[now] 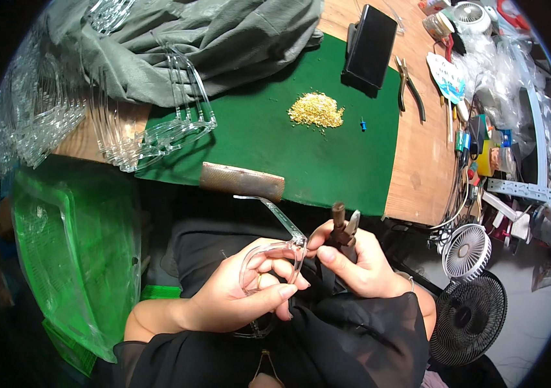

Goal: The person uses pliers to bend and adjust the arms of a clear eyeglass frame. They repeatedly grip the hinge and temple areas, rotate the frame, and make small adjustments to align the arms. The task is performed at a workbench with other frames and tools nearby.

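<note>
Over my lap, my left hand is closed around the rim of a clear plastic eyeglass frame. One temple of the frame sticks up and away toward the table edge. Close by its hinge corner, my right hand grips a pair of dark pliers with the jaws pointing up. The right fingertips are at the hinge corner; whether they pinch it I cannot tell. The pliers' handles are mostly hidden in my palm. The lower part of the frame sits behind my left fingers.
On the green mat lie a heap of small gold-coloured pieces, a blue push pin and a black phone. Other pliers rest at right. Clear frames crowd the left, above a green crate. Fans stand right.
</note>
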`<state>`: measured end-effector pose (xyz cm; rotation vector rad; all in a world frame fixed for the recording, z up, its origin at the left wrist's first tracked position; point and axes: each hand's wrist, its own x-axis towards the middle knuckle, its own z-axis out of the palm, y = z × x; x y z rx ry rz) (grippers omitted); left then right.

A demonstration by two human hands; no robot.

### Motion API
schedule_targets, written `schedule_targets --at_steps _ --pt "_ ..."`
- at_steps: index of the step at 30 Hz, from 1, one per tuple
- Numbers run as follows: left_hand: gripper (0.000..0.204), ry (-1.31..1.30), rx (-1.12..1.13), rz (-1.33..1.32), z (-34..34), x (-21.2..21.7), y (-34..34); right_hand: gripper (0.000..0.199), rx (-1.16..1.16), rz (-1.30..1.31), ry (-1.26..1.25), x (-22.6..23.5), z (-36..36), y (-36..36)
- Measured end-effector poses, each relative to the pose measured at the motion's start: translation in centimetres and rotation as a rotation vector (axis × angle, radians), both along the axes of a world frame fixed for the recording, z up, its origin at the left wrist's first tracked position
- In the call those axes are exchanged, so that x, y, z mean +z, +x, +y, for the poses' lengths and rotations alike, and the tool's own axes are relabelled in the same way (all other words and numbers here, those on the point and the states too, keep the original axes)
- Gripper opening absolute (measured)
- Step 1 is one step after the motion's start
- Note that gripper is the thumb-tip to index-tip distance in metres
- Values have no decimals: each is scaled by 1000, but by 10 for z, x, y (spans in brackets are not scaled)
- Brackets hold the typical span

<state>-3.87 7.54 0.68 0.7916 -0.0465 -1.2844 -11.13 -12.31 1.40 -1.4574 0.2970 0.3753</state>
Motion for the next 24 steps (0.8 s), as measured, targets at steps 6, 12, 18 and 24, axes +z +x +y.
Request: schedule_targets --at_steps 6,12,18,24 --pt "46 -30 51 36 1 -2 -2 20 266 144 -29 1 -9 3" --pt "44 -31 3 54 0 -3 0 20 180 136 -135 8 -10 3" --pt "44 25 -18 45 1 1 7 24 381 -34 -402 6 -17 8" --pt "38 79 -74 14 1 1 8 33 554 53 -369 19 -20 19"
